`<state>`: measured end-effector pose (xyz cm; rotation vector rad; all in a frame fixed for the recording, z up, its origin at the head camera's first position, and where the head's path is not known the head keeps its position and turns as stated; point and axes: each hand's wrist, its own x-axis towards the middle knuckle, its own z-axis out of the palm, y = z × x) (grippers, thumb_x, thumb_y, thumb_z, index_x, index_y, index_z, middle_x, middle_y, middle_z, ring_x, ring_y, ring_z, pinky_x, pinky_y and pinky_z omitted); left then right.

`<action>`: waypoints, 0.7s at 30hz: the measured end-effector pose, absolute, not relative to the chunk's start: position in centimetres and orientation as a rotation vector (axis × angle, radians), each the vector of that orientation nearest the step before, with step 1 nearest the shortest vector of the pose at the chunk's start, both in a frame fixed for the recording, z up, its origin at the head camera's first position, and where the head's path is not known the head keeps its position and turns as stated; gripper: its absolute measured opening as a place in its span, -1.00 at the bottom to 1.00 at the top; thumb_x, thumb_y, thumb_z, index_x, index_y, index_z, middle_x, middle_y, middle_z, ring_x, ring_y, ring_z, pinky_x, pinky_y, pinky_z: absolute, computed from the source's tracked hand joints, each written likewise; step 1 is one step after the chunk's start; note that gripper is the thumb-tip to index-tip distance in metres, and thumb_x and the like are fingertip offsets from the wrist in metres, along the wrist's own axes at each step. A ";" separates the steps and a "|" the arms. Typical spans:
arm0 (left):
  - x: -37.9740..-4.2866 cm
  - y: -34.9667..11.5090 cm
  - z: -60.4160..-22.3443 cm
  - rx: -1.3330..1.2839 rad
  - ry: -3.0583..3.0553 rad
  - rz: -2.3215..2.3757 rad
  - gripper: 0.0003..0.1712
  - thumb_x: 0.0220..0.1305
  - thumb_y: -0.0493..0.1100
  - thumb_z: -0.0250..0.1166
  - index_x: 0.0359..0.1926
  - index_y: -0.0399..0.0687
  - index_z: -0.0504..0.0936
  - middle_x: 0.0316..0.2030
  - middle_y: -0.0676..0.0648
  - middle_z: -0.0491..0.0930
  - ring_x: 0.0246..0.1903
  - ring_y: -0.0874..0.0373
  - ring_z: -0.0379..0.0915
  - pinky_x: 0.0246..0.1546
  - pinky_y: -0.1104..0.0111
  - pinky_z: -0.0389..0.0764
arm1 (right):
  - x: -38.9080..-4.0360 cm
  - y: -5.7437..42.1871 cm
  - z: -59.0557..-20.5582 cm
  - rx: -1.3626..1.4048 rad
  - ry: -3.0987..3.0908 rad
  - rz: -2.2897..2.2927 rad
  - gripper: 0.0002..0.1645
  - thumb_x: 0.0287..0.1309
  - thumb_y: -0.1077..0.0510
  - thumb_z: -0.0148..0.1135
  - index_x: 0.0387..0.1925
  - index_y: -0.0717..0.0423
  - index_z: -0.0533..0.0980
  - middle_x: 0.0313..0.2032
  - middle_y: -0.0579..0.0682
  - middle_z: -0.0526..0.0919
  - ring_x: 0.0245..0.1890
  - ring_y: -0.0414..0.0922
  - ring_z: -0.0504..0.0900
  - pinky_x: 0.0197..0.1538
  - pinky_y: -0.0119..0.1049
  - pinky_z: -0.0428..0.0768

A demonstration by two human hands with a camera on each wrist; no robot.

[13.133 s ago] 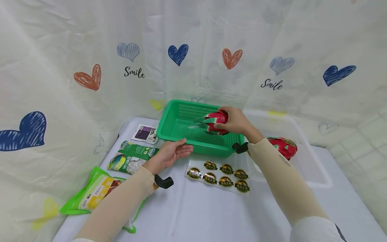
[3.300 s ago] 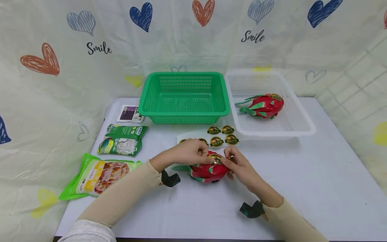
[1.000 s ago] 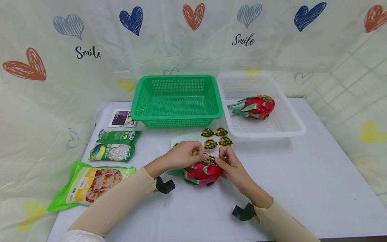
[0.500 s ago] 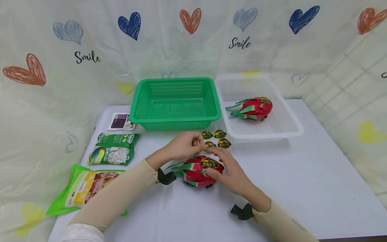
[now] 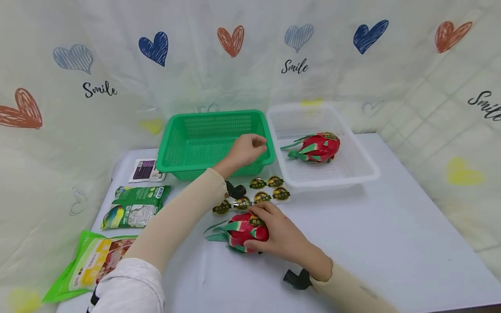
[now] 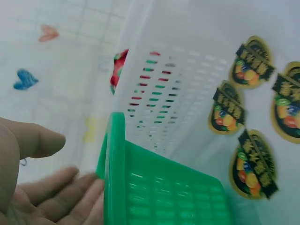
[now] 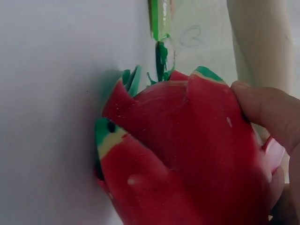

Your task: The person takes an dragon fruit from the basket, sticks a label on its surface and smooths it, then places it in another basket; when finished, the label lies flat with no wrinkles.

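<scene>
My right hand [image 5: 283, 237] grips a red dragon fruit [image 5: 236, 232] by its rounded end, thumb on the near side, fingers over the far side. Its green leaf tips point left, and a black-and-gold sticker [image 5: 256, 221] shows on its upper side. In the right wrist view the dragon fruit [image 7: 187, 150] fills the middle, low against the white tabletop. My left hand [image 5: 244, 150] hovers above the right end of the green basket [image 5: 188, 174], its fingers loosely bent and holding nothing. In the left wrist view, its fingers [image 6: 65, 197] lie beside the basket rim.
A white basket [image 5: 328, 182] holds another stickered dragon fruit [image 5: 318, 148] at the back right. A sheet of stickers [image 5: 281, 194] lies before the baskets. Down the left side are a purple-and-white packet [image 5: 145, 171], a green bag [image 5: 135, 206] and a larger bright-green bag [image 5: 90, 265].
Earlier, my right hand held a dragon fruit over the green basket. Later both hands worked at its sticker on the table. Now the left has moved up to the basket; the right grips the fruit.
</scene>
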<state>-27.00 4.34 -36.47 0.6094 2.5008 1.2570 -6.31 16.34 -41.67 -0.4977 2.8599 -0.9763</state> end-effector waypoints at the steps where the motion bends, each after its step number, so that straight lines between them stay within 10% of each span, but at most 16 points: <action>1: -27.5 4.9 -36.5 0.573 2.499 1.230 -0.45 0.56 0.02 0.20 0.44 -0.05 0.47 0.37 -0.09 0.53 0.37 -0.01 0.45 0.30 0.08 0.56 | -6.4 16.2 -41.6 -0.488 2.854 -0.958 0.04 0.02 -0.27 0.60 0.45 0.05 0.43 0.30 -0.05 0.48 0.26 -0.09 0.51 0.17 -0.07 0.71; 8: -29.5 7.8 -37.2 0.394 2.463 1.106 -0.04 0.47 0.20 0.27 0.63 -0.15 0.08 0.60 -0.17 0.18 0.52 -0.09 0.24 0.39 0.04 0.50 | -6.2 15.8 -41.6 -0.505 2.870 -0.848 0.22 -0.20 -0.33 0.70 0.45 0.09 0.41 0.36 0.07 0.53 0.32 0.07 0.54 0.20 0.05 0.69; 21: -30.1 8.6 -37.8 0.365 2.435 1.083 0.04 0.46 0.14 0.31 0.67 -0.11 -0.06 0.66 -0.16 0.02 0.60 -0.09 0.09 0.46 0.05 0.44 | -6.5 18.2 -41.8 -0.678 2.857 -0.999 0.13 -0.28 -0.36 0.72 0.36 -0.07 0.54 0.26 -0.16 0.68 0.22 -0.15 0.67 0.20 -0.06 0.70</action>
